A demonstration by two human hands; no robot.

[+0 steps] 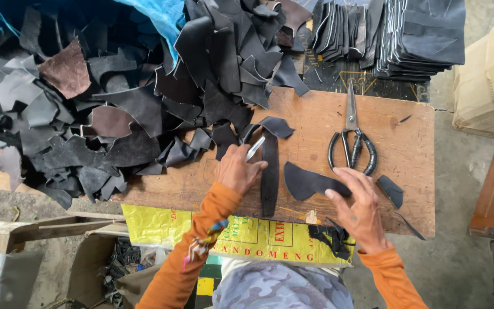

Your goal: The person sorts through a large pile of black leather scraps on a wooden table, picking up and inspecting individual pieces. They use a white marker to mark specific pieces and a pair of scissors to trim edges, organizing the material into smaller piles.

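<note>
Worn wooden board (315,123) sits under a big heap of dark leather scraps (115,97). L hand (236,169) grips a slim silver tool (255,149), fingers curled round it, beside a long black strap (269,177). R hand (359,207) lies flat, fingers spread, pressing a curved dark leather piece (310,183). Scissors (351,140) lie just above the R hand; stacked cut pieces (395,34) behind.
</note>
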